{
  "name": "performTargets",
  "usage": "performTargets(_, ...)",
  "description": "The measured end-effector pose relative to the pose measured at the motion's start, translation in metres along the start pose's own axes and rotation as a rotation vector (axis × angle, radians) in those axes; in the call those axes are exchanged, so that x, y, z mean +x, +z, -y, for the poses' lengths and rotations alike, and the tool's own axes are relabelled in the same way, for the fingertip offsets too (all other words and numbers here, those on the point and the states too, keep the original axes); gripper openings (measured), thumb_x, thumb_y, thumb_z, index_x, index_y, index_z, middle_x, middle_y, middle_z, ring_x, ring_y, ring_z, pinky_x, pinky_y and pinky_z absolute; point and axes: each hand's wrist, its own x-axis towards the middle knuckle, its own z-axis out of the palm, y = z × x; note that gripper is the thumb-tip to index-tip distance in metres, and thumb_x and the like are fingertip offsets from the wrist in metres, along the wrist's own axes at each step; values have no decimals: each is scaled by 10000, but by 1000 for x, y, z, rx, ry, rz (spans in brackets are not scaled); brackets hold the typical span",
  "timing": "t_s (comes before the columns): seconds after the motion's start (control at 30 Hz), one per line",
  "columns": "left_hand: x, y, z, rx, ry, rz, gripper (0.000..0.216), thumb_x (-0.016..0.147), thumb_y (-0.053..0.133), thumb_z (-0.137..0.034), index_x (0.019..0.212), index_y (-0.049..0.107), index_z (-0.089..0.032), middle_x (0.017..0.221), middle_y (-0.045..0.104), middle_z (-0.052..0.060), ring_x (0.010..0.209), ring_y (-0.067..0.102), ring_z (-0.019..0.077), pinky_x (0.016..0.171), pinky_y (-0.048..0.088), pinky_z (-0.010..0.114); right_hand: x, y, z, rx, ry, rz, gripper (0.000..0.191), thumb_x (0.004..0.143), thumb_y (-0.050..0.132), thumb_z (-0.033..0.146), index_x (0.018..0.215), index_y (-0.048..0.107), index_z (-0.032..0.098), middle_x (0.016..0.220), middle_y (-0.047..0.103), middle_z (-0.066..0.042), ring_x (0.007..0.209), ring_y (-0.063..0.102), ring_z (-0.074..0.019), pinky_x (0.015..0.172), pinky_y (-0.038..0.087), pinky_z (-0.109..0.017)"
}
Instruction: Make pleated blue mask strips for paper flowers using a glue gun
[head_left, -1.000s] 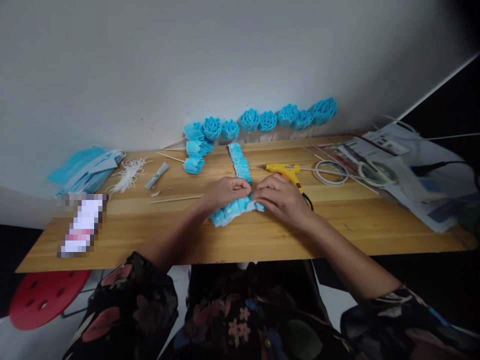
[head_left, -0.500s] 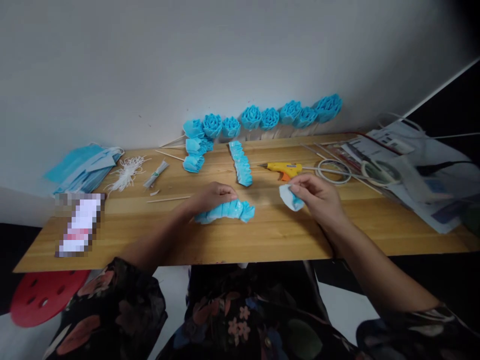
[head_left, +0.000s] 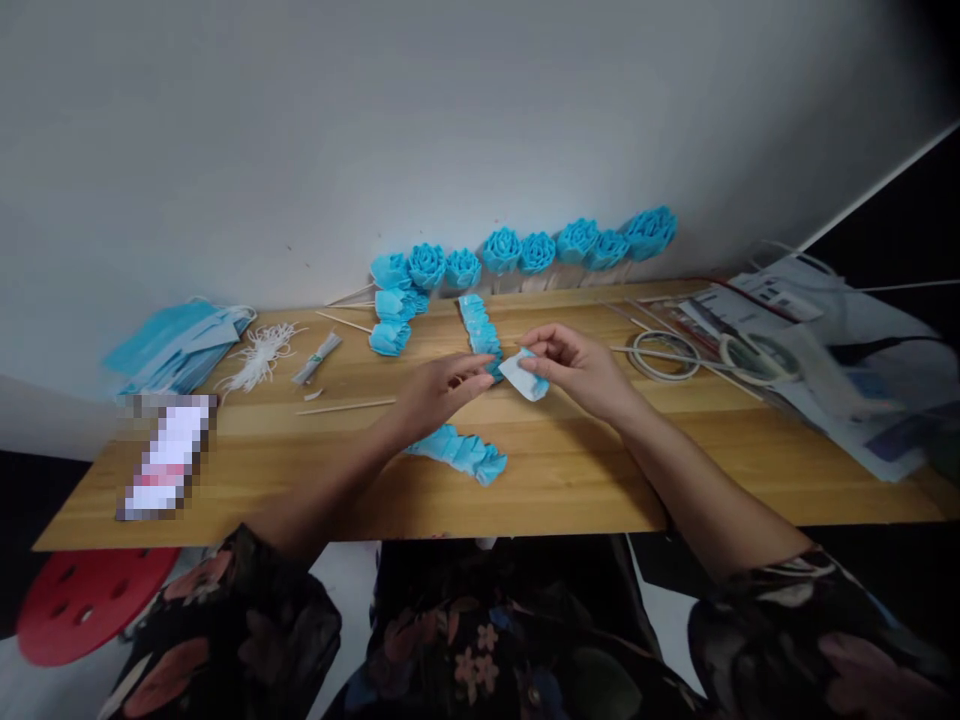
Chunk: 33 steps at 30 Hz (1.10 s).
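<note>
My right hand point(head_left: 568, 368) pinches a small folded piece of blue-and-white mask fabric point(head_left: 527, 377) between thumb and fingers. My left hand point(head_left: 448, 390) reaches toward it from the left, thumb and fingers apart with nothing between them. Below the left hand a pleated blue fabric strip point(head_left: 459, 452) lies on the table, its left end partly under the forearm. Behind the hands stretches a second pleated strip point(head_left: 478, 325), its near end partly covered by the left fingertips. A thin wooden stick point(head_left: 345, 407) lies left of the left hand. The yellow glue gun is hidden behind the right hand.
Blue fabric roses point(head_left: 501, 249) on sticks line the wall, with several more at their left end. To the left are stacked blue masks point(head_left: 176, 345), white cords point(head_left: 262, 358), a tied bundle point(head_left: 316, 358) and a phone point(head_left: 169, 455). Tape rolls point(head_left: 664, 356) and papers point(head_left: 862, 430) lie right.
My right hand has brought the folded piece left, now in front of the glue gun. My left hand has let go of the near pleated strip and moved up beside the piece.
</note>
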Motion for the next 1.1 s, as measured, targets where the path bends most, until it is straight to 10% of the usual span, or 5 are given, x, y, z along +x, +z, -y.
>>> performTargets(0.2, 31, 16, 0, -304, -208, -34, 224, 834, 706, -370, 822, 662, -151, 683, 651, -4, 622, 577, 103, 619, 459, 230, 21, -1, 6, -88, -106, 27, 408, 802, 781, 496, 1086, 658, 230, 854, 698, -4, 711, 647, -147, 638, 538, -280)
performTargets(0.6, 30, 19, 13, -481, -286, -194, 293, 864, 684, -388, 725, 605, -143, 648, 650, -1, 512, 538, 58, 508, 439, 175, 10, -16, -20, -87, -133, 121, 365, 887, 709, 455, 1194, 685, 259, 1212, 750, -89, 1087, 708, -229, 852, 572, -358)
performTargets(1.1, 29, 23, 19, -483, -228, -185, 404, 854, 654, -557, 837, 642, -154, 657, 642, 8, 549, 573, 94, 515, 470, 206, 9, -2, -20, -151, -56, 35, 233, 808, 738, 416, 886, 677, 205, 820, 714, -25, 728, 625, -166, 682, 485, -307)
